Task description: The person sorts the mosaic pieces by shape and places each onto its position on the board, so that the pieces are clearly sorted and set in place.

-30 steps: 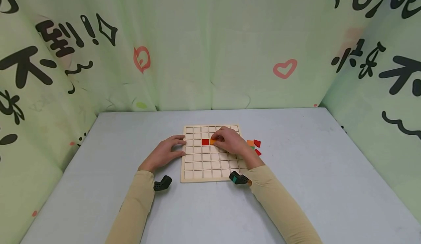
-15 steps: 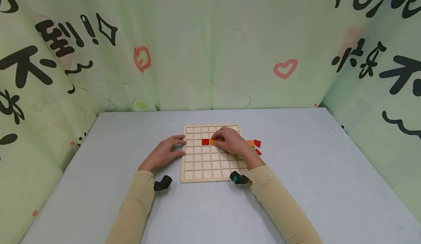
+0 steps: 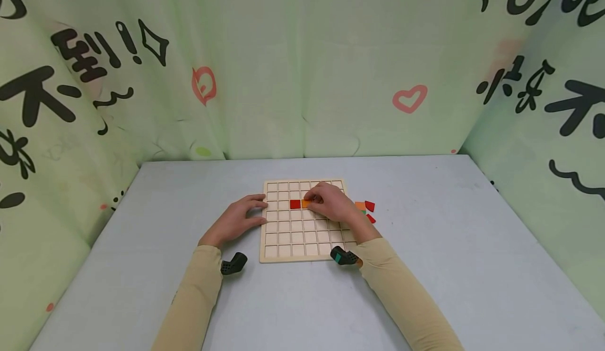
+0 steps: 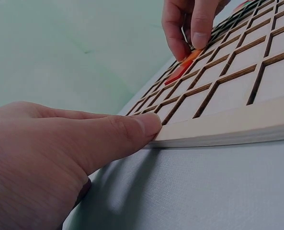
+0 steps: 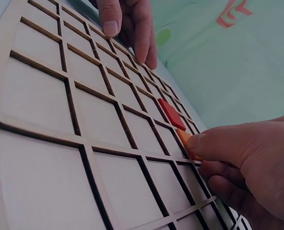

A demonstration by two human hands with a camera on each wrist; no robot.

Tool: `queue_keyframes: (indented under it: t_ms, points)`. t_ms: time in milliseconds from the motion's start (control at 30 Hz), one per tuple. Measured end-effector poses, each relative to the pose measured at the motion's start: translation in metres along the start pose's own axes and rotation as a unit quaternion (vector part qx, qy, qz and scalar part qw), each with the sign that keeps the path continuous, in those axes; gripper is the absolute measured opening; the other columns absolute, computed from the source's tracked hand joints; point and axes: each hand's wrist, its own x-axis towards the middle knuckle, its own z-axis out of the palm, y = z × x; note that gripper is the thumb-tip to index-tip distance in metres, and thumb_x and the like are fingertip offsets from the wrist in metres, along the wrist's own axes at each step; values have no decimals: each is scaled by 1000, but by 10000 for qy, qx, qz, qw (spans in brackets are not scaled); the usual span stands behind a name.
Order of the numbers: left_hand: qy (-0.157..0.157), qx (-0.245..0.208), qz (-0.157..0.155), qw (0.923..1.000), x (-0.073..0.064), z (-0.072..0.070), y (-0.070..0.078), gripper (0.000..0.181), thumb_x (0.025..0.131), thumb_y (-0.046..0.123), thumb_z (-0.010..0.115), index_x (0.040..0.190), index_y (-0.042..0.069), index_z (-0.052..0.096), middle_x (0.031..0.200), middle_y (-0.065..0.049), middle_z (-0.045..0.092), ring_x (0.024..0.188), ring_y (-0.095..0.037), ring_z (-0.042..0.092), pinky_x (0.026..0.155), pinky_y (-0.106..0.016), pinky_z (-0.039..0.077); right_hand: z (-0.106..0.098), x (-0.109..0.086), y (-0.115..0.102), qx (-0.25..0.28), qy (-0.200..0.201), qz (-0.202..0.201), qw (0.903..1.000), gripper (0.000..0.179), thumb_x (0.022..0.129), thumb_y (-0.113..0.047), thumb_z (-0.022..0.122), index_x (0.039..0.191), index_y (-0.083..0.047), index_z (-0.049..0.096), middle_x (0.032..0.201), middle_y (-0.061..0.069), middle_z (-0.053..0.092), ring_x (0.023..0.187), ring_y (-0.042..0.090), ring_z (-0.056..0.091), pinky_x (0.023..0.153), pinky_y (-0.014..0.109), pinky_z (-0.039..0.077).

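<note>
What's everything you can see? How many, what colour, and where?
Table: 1, whitish, mid-view.
Grid board: 1, pale wood, on the table.
Red tile: 1, red, on the board.
Orange tile: 1, orange, next square to the red tile.
Loose pieces: 4 visible, red, orange, green, right of the board.
Curtain: number unclear, pale green, behind and beside the table.
Writing: several bits, black, on the curtain.
Outline shapes: 2, red, on the far curtain.
Wrist devices: 2, black, one per wrist.
Sleeves: 2, tan, one per arm.
Left hand: 1, touching the board's left edge.
Right hand: 1, holding the orange tile.
</note>
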Motion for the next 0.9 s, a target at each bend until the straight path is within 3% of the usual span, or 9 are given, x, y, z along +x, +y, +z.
queue_keyframes:
  t_ms: [200,400,700,900]
  points:
    - [-27,29,-26,10000,1,1,-1,44,90,22,72,130,4,62,149,-9,44,139,-32,37,114,-47,33,-7,-8,7,461,123,284,9985,29,95,-15,65,120,-2,66,113,8,65,98,21,62,89,36,53]
    - [-14,98,-14,10000,1,1,-4,44,91,23,72,130,5,62,150,-9,44,140,-32,36,114,-47,33,-27,-32,20,612,442,812,9938,35,97,-20,62,127,-4,62,122,11,63,108,27,61,96,42,51]
    - [-21,76,4,10000,1,1,-6,45,91,25,71,131,6,61,150,-8,43,140,-31,36,114,-47,32,-59,-79,55,315,671,1883,9793,42,97,-27,61,133,-5,58,131,17,57,114,35,57,95,49,52]
    - [-1,137,-22,9999,2,1,-6,45,90,24,72,130,5,62,150,-8,44,140,-31,36,114,-47,32,-72,-106,74,73,733,2053,9759,43,97,-23,62,135,-3,55,133,20,55,117,37,53,97,52,50]
